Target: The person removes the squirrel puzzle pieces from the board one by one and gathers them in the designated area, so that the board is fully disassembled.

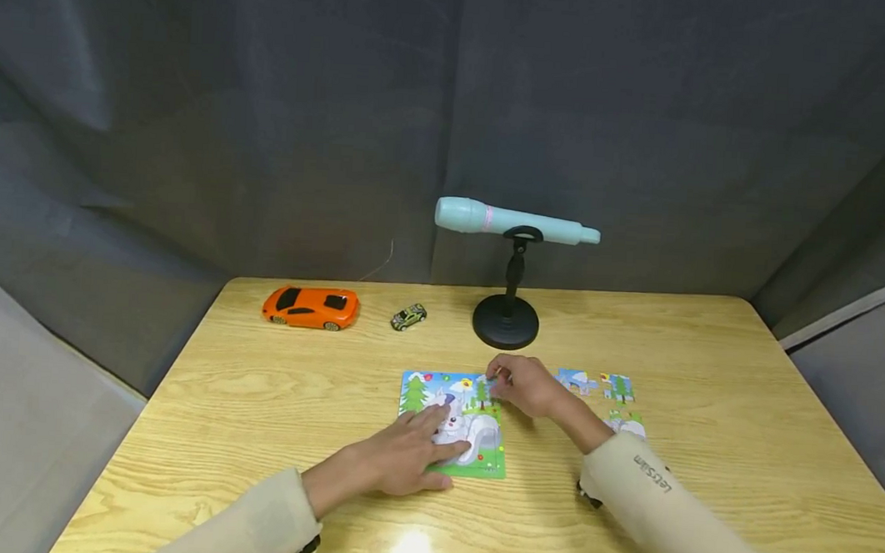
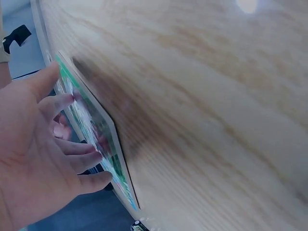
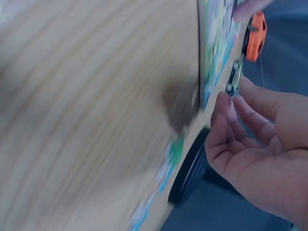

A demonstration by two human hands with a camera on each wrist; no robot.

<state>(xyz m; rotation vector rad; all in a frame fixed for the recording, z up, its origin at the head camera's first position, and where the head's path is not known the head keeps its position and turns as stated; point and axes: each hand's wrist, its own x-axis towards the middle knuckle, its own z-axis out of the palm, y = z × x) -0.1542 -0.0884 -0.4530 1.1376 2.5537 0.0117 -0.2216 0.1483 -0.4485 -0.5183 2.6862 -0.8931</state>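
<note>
A picture puzzle [image 1: 489, 463] showing a white squirrel, trees and grass lies flat on the wooden table. My left hand [image 1: 408, 450] rests on its lower left part, fingers spread and straight. In the left wrist view, the fingertips [image 2: 98, 155] of that hand meet the puzzle's surface [image 2: 113, 149]. Thumb and fingers of my right hand [image 1: 524, 384] are bent together at the upper right corner, which they partly hide. Whether a piece sits between those fingertips I cannot tell. To the right lie loose puzzle pieces with sky [image 1: 576, 380], a tree [image 1: 620, 388] and grey-white fur [image 1: 626, 425].
A light blue microphone [image 1: 520, 223] rests on a black stand [image 1: 506, 322] behind the puzzle. Farther left stand a small patterned toy car [image 1: 409, 316] and a larger orange toy car [image 1: 311, 308]. Dark cloth [image 1: 345, 138] hangs along the table's back edge.
</note>
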